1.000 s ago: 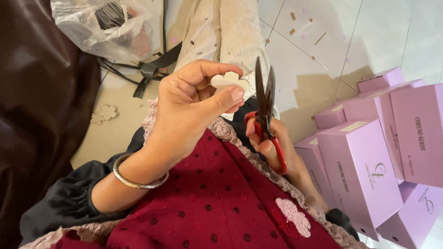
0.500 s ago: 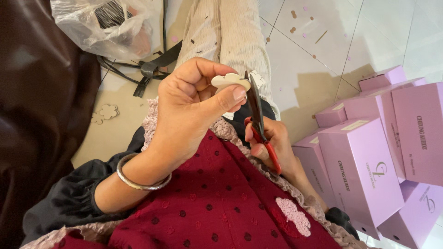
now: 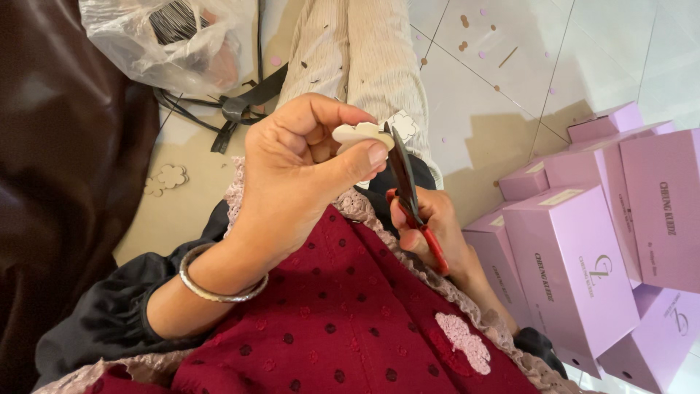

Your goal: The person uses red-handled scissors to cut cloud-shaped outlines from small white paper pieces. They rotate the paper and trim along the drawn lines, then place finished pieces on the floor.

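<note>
Left hand: your left hand [image 3: 292, 175] is raised over your lap, thumb and fingertips pinched narrow on a small flat cream flower-shaped cutout [image 3: 359, 134], held up at the middle of the view with its edge facing the blades
Right hand: your right hand [image 3: 430, 222] sits lower and to the right, fingers closed through the red handles of a pair of red-handled scissors with dark blades [image 3: 408, 193]
Scissors: the blades point upward, nearly shut, with the tips touching the right edge of the cutout just beside your left thumb
Wrist: a plain silver metal bangle [image 3: 219, 281] circles your left wrist, above a dark sleeve
Lap: a dark red dotted knit cloth with a pale pink lace edge [image 3: 328, 321] covers your lap under both hands; a pink flower patch [image 3: 465, 341] lies on it near your right forearm
Floor left: more pale flower-shaped cutouts [image 3: 166, 179] lie on the beige floor, well apart from your hands
Top left: a clear crumpled plastic bag [image 3: 164, 40] rests near black straps [image 3: 233, 109]
Ahead: a leg in cream striped trousers [image 3: 357, 58] stretches out behind the cutout
Right side: a stack of lilac rectangular cardboard boxes [image 3: 583, 255] stands on the white tiled floor [image 3: 496, 87], just beside your right arm
</note>
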